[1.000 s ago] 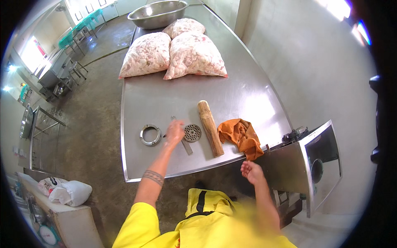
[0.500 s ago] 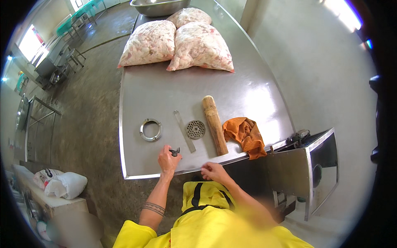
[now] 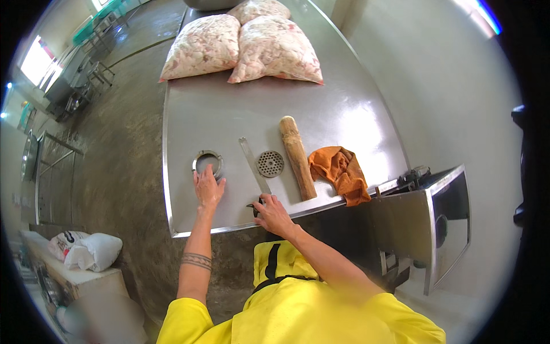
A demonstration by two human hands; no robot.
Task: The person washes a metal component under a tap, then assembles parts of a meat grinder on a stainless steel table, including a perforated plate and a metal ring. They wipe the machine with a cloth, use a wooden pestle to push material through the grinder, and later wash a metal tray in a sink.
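My left hand [image 3: 208, 188], fingers spread, is over the near rim of the steel ring nut [image 3: 217, 157], and I cannot tell how firmly it touches. A dark meat grinder blade [image 3: 256, 207] is pinched in my right hand [image 3: 274, 215] close to the table's front edge. Just beyond that hand lies a flat metal strip [image 3: 247, 151], with the round perforated grinder plate [image 3: 270, 164] to its right. Farther right, a wooden pestle-like stick [image 3: 296, 156] lies lengthwise beside a crumpled orange cloth [image 3: 340, 171].
Large clear bags of pale meat [image 3: 201, 47] sit at the far end of the steel table [image 3: 252, 103], before a metal basin [image 3: 212, 4]. A metal box-like machine part [image 3: 404, 221] adjoins the right front corner. White sacks [image 3: 97, 251] rest on a ledge at left.
The grinder blade has passed from my left hand to my right. My left hand has moved forward and left to the ring nut.
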